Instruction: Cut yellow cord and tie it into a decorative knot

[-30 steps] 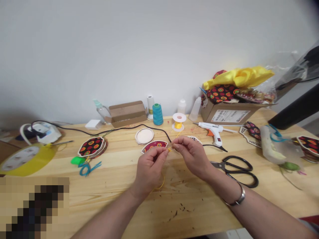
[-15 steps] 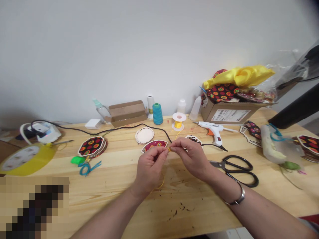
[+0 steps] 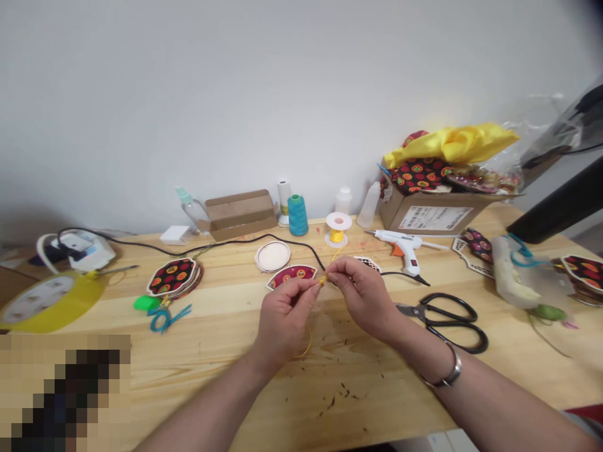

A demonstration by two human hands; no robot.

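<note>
Left hand (image 3: 285, 317): thumb and forefinger pinch the yellow cord (image 3: 309, 344) at a small knot. Right hand (image 3: 362, 295): fingertips closed on the same cord, just beside the left's. Cord location: between both hands above the table (image 3: 226, 389), one length hanging below the left hand, another running toward the spool (image 3: 337, 230). Fan piece (image 3: 294, 275): flat, behind the left hand. Scissors (image 3: 445, 321): beside the right forearm.

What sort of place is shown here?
Probably a small craft workspace: a glue gun, a teal thread cone and black-handled scissors share a wooden table.
</note>
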